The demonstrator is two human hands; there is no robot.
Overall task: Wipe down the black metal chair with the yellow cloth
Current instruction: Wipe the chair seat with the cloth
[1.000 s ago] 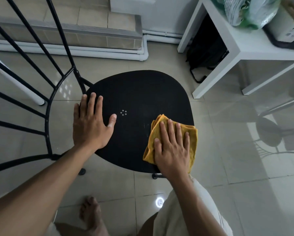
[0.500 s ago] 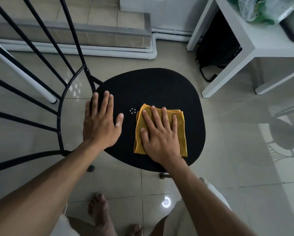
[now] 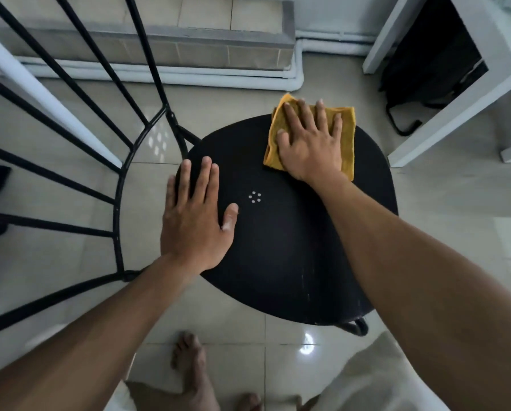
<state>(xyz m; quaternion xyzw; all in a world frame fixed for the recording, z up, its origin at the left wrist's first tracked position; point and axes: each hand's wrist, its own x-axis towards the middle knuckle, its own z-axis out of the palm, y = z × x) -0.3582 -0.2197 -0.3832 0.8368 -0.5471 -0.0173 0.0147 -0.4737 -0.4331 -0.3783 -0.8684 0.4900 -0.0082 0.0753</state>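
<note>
The black metal chair (image 3: 292, 250) stands on the tiled floor, its rounded seat facing up and its barred backrest (image 3: 79, 137) fanning out to the left. A folded yellow cloth (image 3: 347, 137) lies at the seat's far edge, one corner hanging past the rim. My right hand (image 3: 310, 143) presses flat on the cloth with fingers spread. My left hand (image 3: 195, 218) rests palm-down on the seat's left side, fingers apart, holding nothing. A small ring of pale dots (image 3: 254, 197) marks the seat's middle.
A white table (image 3: 455, 102) stands at the right with a black bag (image 3: 432, 57) beneath it. A tiled step (image 3: 189, 46) and white pipes (image 3: 189, 78) run along the far wall. My bare feet (image 3: 193, 369) are on the floor below the seat.
My right hand has slid the yellow cloth from the seat's near right part, across the middle, up to the far edge. My left hand has stayed flat on the seat's left side.
</note>
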